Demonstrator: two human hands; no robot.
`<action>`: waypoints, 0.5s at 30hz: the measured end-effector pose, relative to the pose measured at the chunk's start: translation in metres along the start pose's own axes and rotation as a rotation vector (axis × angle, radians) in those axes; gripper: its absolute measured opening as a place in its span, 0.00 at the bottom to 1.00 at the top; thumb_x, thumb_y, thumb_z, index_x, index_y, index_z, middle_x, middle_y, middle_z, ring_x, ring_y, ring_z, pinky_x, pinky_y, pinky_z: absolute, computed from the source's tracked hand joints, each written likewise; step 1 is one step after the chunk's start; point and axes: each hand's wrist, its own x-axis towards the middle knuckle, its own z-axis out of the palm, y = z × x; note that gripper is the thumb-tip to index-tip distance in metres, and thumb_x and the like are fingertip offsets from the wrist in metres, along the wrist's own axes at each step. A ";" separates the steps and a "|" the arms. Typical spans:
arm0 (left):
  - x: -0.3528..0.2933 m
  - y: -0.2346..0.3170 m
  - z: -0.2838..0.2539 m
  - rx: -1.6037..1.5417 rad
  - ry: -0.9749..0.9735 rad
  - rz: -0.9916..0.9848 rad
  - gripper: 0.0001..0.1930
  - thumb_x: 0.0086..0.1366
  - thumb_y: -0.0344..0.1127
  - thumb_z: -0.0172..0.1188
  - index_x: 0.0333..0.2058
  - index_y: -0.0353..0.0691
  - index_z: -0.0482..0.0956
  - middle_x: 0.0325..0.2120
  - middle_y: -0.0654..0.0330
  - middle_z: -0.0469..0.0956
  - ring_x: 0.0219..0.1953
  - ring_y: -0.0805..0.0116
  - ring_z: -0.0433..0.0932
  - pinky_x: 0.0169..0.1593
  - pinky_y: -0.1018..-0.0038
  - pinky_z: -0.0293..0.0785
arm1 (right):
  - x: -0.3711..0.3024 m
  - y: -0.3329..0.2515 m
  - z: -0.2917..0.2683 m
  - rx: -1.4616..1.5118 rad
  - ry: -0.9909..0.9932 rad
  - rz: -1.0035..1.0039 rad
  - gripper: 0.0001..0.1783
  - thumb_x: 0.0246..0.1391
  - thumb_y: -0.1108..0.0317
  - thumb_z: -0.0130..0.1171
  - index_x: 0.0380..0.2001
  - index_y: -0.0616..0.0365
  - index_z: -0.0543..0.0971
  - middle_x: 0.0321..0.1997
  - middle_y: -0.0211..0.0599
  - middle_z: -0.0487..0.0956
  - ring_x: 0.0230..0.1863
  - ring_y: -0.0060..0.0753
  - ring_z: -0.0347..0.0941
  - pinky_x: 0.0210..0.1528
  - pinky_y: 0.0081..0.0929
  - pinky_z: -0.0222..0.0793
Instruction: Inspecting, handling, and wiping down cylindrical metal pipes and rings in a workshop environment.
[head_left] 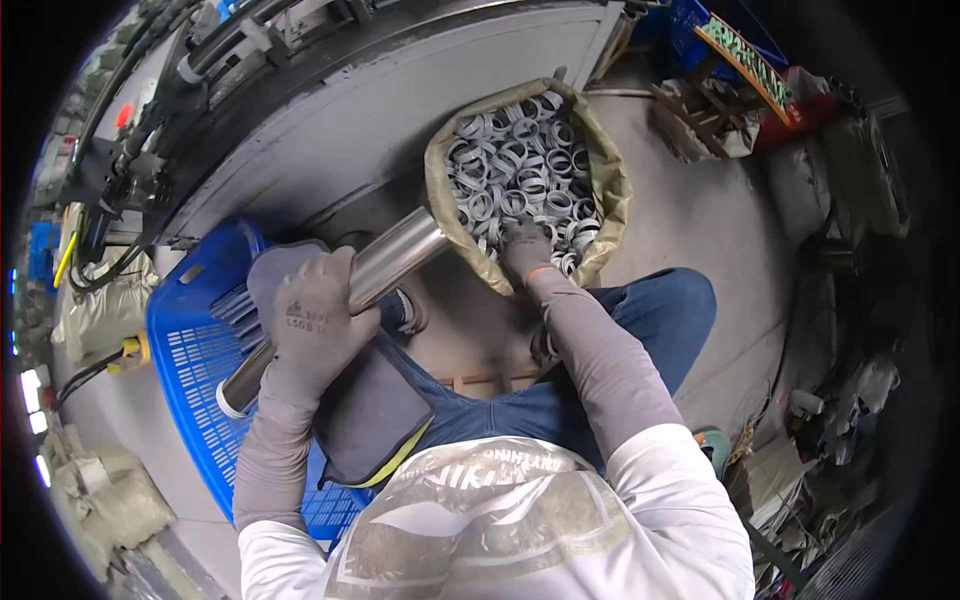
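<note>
My left hand (325,310), in a grey glove, is closed around a shiny metal tube (395,258). The tube slants across my left side, with a pale ring at its lower end. My right hand (527,245), gloved too, reaches into an open woven sack (610,165) full of grey rings (530,150). Its fingertips are among the rings and partly hidden, so what they hold, if anything, does not show. A dark cloth pad (370,420) lies over my left thigh beneath the tube.
A blue plastic basket (185,360) with more metal tubes (235,318) in it stands at my left. Behind the sack runs a grey machine panel (330,130). Brown-wrapped bundles lie at the right, and a blue crate (690,20) stands at the far right.
</note>
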 end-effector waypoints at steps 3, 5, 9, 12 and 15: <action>0.004 0.017 -0.007 0.004 0.019 0.060 0.29 0.46 0.41 0.69 0.50 0.43 0.76 0.35 0.53 0.79 0.42 0.52 0.81 0.45 0.56 0.75 | -0.007 0.030 -0.017 0.213 0.066 -0.060 0.31 0.56 0.59 0.66 0.63 0.57 0.78 0.58 0.46 0.82 0.60 0.43 0.78 0.59 0.42 0.76; 0.000 0.009 -0.010 -0.009 0.022 0.057 0.27 0.46 0.42 0.69 0.48 0.43 0.76 0.34 0.54 0.79 0.41 0.52 0.81 0.45 0.57 0.75 | -0.013 -0.006 -0.058 1.559 -0.112 0.119 0.27 0.61 0.64 0.62 0.64 0.57 0.77 0.56 0.37 0.81 0.56 0.34 0.79 0.56 0.36 0.78; 0.000 0.009 -0.011 -0.061 0.002 -0.006 0.29 0.48 0.38 0.68 0.52 0.40 0.78 0.40 0.47 0.81 0.45 0.44 0.81 0.49 0.54 0.75 | -0.043 -0.042 -0.106 1.118 0.085 -0.448 0.21 0.69 0.76 0.53 0.64 0.59 0.76 0.59 0.29 0.79 0.56 0.22 0.77 0.54 0.24 0.79; 0.001 0.008 -0.007 -0.007 0.080 0.055 0.26 0.46 0.44 0.70 0.45 0.43 0.76 0.34 0.54 0.79 0.41 0.53 0.81 0.45 0.58 0.76 | -0.066 -0.062 -0.120 0.944 0.195 -0.584 0.24 0.66 0.80 0.57 0.65 0.61 0.75 0.61 0.31 0.79 0.55 0.24 0.79 0.54 0.23 0.79; 0.003 0.012 -0.008 -0.024 0.083 0.080 0.27 0.46 0.45 0.71 0.44 0.42 0.76 0.34 0.55 0.79 0.41 0.53 0.81 0.45 0.59 0.76 | -0.078 -0.074 -0.127 0.898 0.146 -0.593 0.24 0.61 0.82 0.60 0.61 0.62 0.77 0.59 0.36 0.81 0.54 0.32 0.81 0.53 0.26 0.79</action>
